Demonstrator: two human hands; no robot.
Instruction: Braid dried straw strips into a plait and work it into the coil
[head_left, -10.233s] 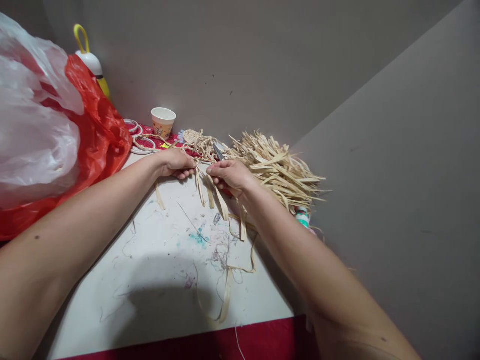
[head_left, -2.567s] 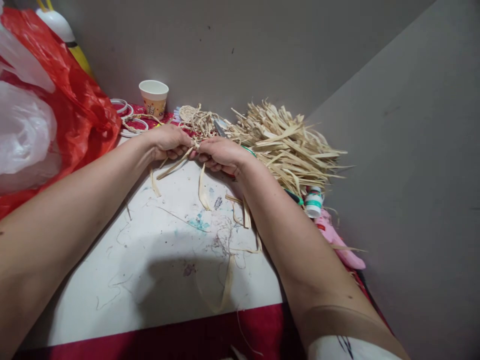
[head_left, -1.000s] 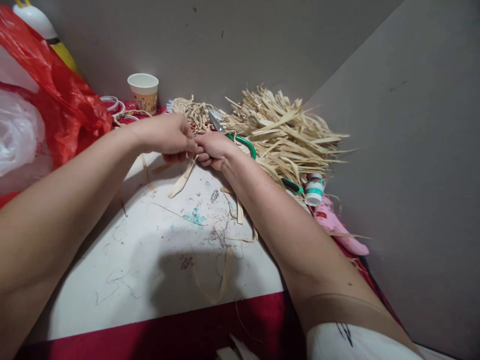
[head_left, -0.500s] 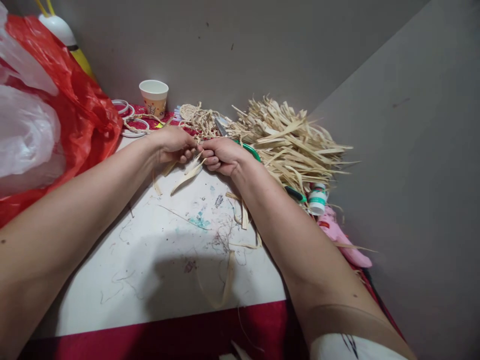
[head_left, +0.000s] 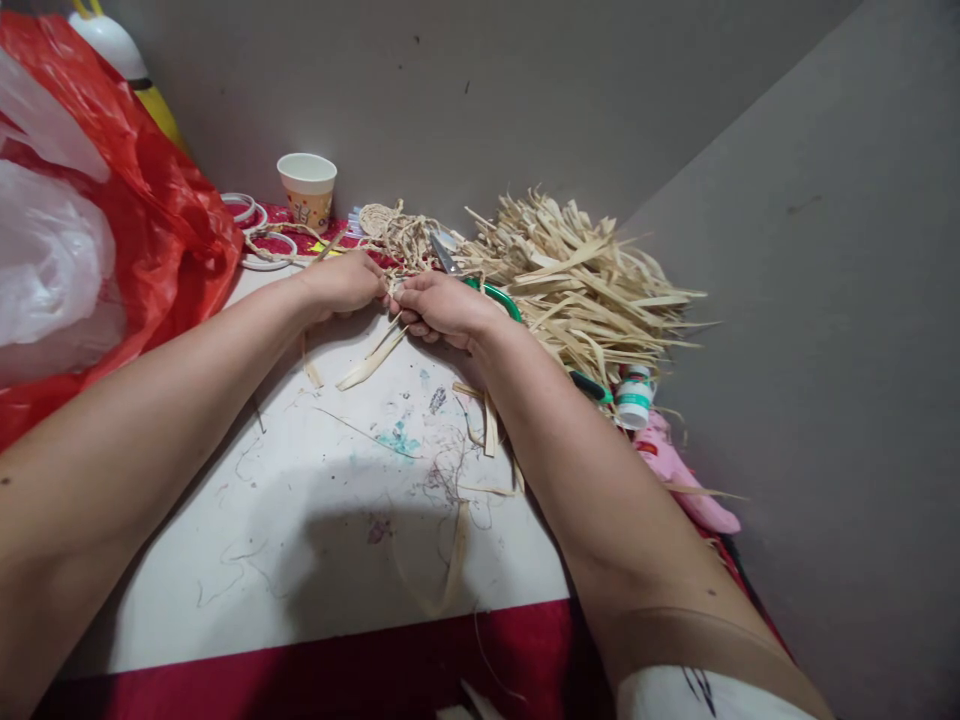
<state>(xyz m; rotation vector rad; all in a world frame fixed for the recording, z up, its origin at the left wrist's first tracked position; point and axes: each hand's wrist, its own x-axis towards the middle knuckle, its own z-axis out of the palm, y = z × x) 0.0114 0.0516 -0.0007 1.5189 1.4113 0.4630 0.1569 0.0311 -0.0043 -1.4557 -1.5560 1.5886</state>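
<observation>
My left hand [head_left: 346, 283] and my right hand [head_left: 436, 306] meet fingertip to fingertip over the far part of the white board. Both are closed, pinching a twisted cord of dried straw-like strips between them. Loose strip ends [head_left: 373, 362] hang below the fingers toward the board. Just beyond the hands lies a tangle of braided cord [head_left: 412, 243] with a flat coiled disc [head_left: 380, 220] at its left. Scissors with green handles [head_left: 495, 297] lie partly behind my right hand. The exact grip of the fingertips is hard to see.
A large heap of dried strips [head_left: 577, 280] lies at the right. Near it are a white bottle [head_left: 634, 398] and a pink item [head_left: 686, 478]. A paper cup [head_left: 307, 190], white rings [head_left: 268, 250] and a red plastic bag [head_left: 172, 220] stand at the left. Scraps dot the white board [head_left: 247, 520].
My left hand has turned so its back faces up more, and the right hand has lowered and flattened slightly. The hanging strip ends have swung a little.
</observation>
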